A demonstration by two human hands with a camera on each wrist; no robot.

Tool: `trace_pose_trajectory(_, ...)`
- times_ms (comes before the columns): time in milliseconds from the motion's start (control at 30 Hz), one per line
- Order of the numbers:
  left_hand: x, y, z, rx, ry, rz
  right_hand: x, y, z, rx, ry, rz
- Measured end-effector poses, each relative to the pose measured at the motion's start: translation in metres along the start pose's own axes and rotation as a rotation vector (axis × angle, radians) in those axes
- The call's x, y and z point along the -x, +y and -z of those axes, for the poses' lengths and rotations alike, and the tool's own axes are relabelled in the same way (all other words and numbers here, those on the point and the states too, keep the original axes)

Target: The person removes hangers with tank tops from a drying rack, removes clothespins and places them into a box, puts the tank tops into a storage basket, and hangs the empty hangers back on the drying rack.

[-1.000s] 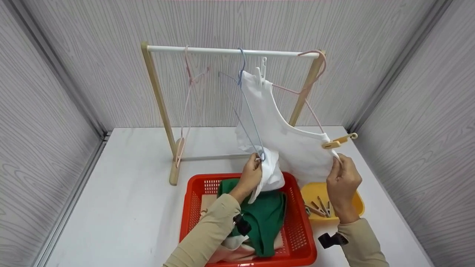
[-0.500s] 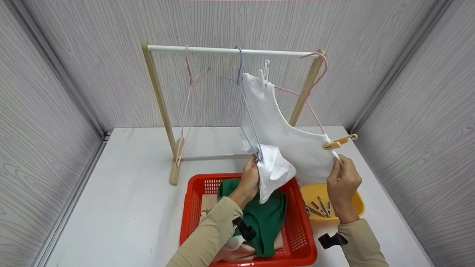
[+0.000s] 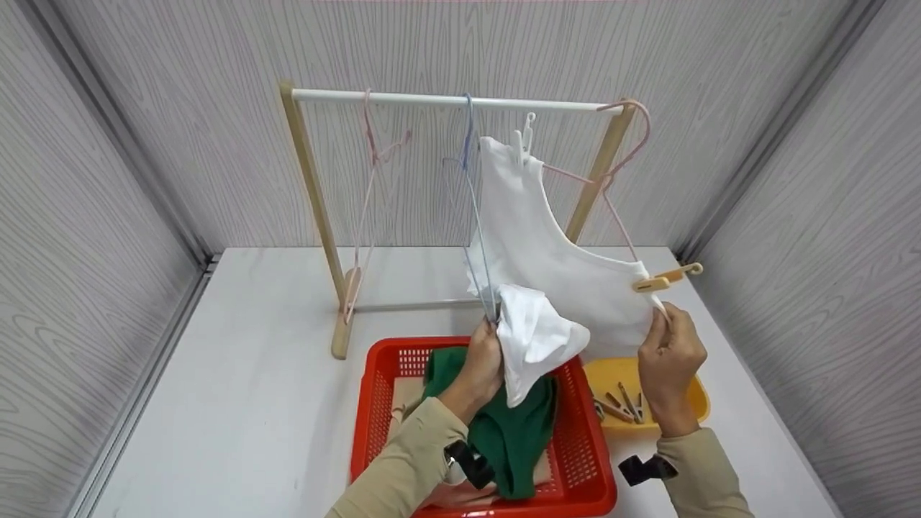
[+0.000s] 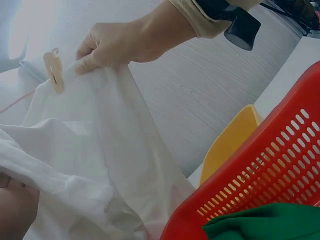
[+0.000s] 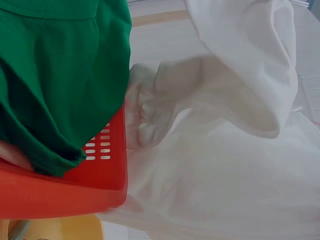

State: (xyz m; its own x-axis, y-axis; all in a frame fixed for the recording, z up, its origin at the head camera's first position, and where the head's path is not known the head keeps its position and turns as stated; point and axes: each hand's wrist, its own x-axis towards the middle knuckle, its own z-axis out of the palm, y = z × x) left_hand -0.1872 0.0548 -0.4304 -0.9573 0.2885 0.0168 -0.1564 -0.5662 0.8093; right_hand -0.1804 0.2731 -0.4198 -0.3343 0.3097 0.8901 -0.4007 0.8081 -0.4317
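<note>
A white garment [image 3: 547, 237] hangs from a pink hanger [image 3: 567, 173] tilted at the rack's right end. A white clothespin [image 3: 519, 147] clips its upper left strap and a yellow clothespin [image 3: 653, 283] its lower right corner. Just below the yellow clothespin, my right hand [image 3: 675, 356] pinches the garment's edge between thumb and fingers. My left hand [image 3: 482, 367] grips the low corner of a blue hanger [image 3: 469, 144] together with a bunched white cloth [image 3: 540, 334], whose folds droop to the right. In the left wrist view, only part of the left hand [image 4: 17, 207] shows.
The drying rack [image 3: 432, 98] has a white rail and wooden legs. Another pink hanger [image 3: 369, 129] hangs at left. Below stands a red basket [image 3: 374, 403] with green cloth [image 3: 522, 439]; beside it, a yellow bin [image 3: 611, 370] with several clothespins. Grey walls surround the white table [image 3: 237, 381].
My left hand has drawn slightly lower with the blue hanger's corner, and the bunched cloth has opened out rightward. The rack and garment sit slightly further right; my right hand keeps its pinch.
</note>
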Motion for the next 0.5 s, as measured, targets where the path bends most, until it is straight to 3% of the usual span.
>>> trace_pose_trajectory(133, 0.007, 0.003, -0.003, 0.168, -0.002, 0.033, -0.001, -0.001, 0.001, 0.003, 0.007, -0.014)
trace_pose_trajectory(200, 0.011, 0.004, -0.003, 0.197, -0.002, 0.053, -0.002, -0.002, 0.002, 0.007, 0.009, -0.021)
trace_pose_trajectory(500, 0.009, 0.021, -0.004, 0.035, -0.078, 0.028, -0.003, -0.004, 0.000, 0.002, 0.036, -0.027)
